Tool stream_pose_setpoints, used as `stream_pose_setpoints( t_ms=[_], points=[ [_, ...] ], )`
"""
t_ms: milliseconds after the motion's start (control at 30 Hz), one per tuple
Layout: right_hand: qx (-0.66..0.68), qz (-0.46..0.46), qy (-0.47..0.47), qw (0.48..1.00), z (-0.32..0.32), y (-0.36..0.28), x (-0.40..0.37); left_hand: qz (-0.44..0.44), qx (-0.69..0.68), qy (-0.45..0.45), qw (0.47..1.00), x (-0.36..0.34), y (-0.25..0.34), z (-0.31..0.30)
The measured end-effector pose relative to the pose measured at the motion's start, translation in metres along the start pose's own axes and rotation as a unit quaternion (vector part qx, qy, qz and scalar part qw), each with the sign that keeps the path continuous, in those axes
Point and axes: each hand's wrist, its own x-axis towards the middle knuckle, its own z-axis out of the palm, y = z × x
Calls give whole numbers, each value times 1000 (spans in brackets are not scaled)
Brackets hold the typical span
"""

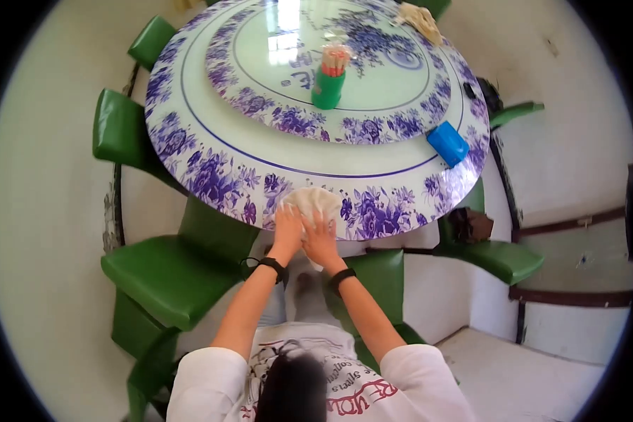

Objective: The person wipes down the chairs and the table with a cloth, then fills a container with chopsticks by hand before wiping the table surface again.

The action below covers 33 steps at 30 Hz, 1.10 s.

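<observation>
A whitish cloth (312, 200) lies bunched at the near edge of the round floral table (295, 154). My left hand (287, 231) presses on its left part, and my right hand (321, 237) rests on it just beside, the two nearly touching. Both hands have their fingers pointing forward over the cloth, which sits under and between them. Dark bands circle both wrists. Further forward on the raised turntable (260, 105) stands a green holder (328, 88) filled with chopsticks.
A blue object (448, 143) lies near the table's right side, and a beige cloth (420, 21) at the far right. Green chairs (172, 278) surround the table. A brown item (472, 226) rests on a right-hand chair. A door stands at the right.
</observation>
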Motion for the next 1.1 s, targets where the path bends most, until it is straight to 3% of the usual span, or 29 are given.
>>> stream_pose_setpoints(
  t_ms=[100, 333, 367, 467, 567, 700, 800, 833, 933, 1000, 1067, 1100],
  points=[
    [-4, -9, -14, 1000, -18, 8, -17, -29, 4, 38, 999, -8, 20, 22],
    [52, -56, 50, 996, 2, 15, -12, -19, -189, 44, 981, -41, -4, 14],
    [43, -66, 59, 995, 5, 15, -8, -39, -260, 9, 965, -48, -11, 9],
    [14, -84, 74, 994, 14, -7, 7, -76, -363, 2, 929, -85, -40, -18],
    [17, -115, 83, 990, 26, -40, 36, -55, -438, 67, 895, -137, -89, -26],
    [5, -137, 96, 986, 48, -99, 70, -65, -444, 78, 890, -223, -182, -67],
    [87, -125, 60, 987, 70, -150, 85, -135, -363, 79, 919, -278, -260, -57],
    [103, -71, -49, 991, 51, -188, 82, -161, -326, 100, 926, -294, -286, -44],
    [266, -163, -179, 933, 68, -239, 42, -181, -240, 156, 941, -328, -344, -30],
    [327, -140, -349, 867, 35, -294, 15, -176, -213, 190, 942, -337, -375, -30],
    [234, -137, -302, 914, 30, -306, -14, -163, -207, 217, 940, -337, -399, -25],
    [275, -89, -320, 902, 15, -306, -23, -174, -199, 225, 938, -335, -411, -22]
  ],
)
